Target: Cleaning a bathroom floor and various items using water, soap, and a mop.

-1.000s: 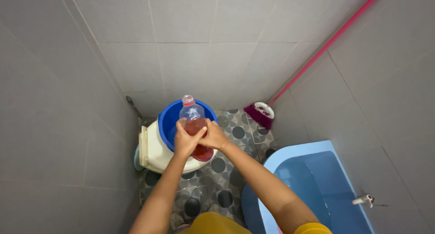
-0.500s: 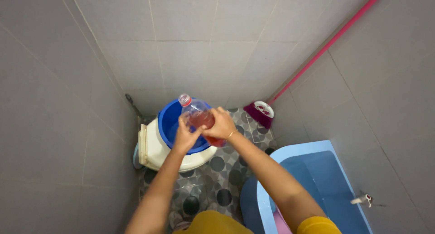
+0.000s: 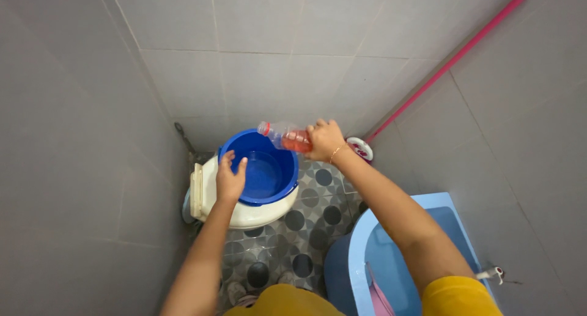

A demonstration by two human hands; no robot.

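My right hand (image 3: 324,139) grips a clear plastic bottle (image 3: 284,135) holding red liquid. The bottle lies tipped almost sideways, its red-ringed mouth pointing left over the rim of a blue bucket (image 3: 260,169). The bucket sits on a cream toilet (image 3: 205,197) and holds a little water. My left hand (image 3: 230,178) hovers at the bucket's left rim with the fingers spread and nothing in it.
Grey tiled walls close in on three sides. A pink-handled broom (image 3: 428,77) leans in the far right corner. A light blue water tub (image 3: 397,242) fills the lower right, with a white tap (image 3: 491,272) on the wall. The floor has dark dotted tiles (image 3: 318,212).
Both hands held the upright bottle before. My left hand has let go and dropped to the bucket rim. My right hand moved up and right, tipping the bottle toward the bucket.
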